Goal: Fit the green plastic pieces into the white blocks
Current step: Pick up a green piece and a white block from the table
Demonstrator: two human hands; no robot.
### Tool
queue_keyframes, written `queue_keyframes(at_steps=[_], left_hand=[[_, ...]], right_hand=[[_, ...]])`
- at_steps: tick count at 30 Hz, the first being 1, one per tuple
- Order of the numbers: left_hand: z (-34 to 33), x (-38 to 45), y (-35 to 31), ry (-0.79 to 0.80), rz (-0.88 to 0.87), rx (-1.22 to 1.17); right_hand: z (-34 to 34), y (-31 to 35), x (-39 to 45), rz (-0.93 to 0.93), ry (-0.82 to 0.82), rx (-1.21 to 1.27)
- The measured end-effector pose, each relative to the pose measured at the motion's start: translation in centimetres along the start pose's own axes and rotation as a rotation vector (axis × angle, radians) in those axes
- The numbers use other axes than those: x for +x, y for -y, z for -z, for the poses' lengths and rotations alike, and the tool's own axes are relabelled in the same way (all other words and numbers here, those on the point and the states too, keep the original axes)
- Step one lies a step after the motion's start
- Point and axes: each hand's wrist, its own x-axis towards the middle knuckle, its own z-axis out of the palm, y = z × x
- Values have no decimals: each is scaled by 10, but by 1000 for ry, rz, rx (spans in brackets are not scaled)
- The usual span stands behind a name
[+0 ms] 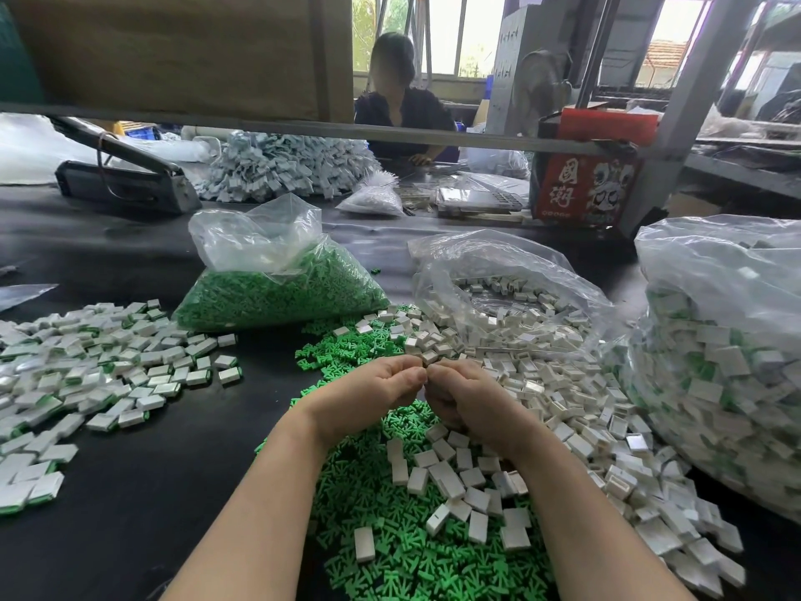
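Both hands meet above the middle of the black desk [130,492], fingertips together. The left hand [368,394] has its fingers curled in, thumb and forefinger pinched at the point where it touches the right hand [466,403], which is curled the same way. Something small is held between them, but the fingers hide it — whether it is a green piece, a white block or both cannot be told.

Under the forearms lies a loose heap of green pieces [390,553], with white blocks [450,479] scattered over it and spreading right in a thick drift. Behind the hands, a clear bag of green pieces [277,292] slumps on the desk, and just right of it an open bag of white blocks [507,297] spills toward the heap. At the far right stands a large full bag [719,353] of white blocks with green showing in them. On the left — well apart from the hands — lies a spread of blocks with green edges [95,370].

Across the desk sits another person [403,101], beside a red carton [585,184].
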Motion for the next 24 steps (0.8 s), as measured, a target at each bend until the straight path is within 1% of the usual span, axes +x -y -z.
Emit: queue_keyframes(at_steps=[5, 7, 9, 11, 14, 16, 20, 24], left_hand=[[2, -1, 2, -11, 10, 23], [-1, 1, 1, -35, -12, 27], [-6, 5, 0, -107, -45, 31], [-9, 10, 1, -178, -51, 52], [-9, 14, 5, -210, -29, 94], [-9, 15, 7, -222, -28, 83], [-10, 17, 6, -224, -35, 100], [-14, 18, 5, -225, -32, 62]], right_hand=[[0, 1, 0, -3, 11, -144], [-2, 1, 0, 8, -23, -123], [-4, 1, 0, 46, -92, -136], [-5, 1, 2, 98, -166, -275], [-10, 2, 4, 127, -184, -568], [-11, -1, 7, 112, -199, -653], [-13, -5, 9, 110, -237, -634], [-12, -7, 10, 128, -257, -625]])
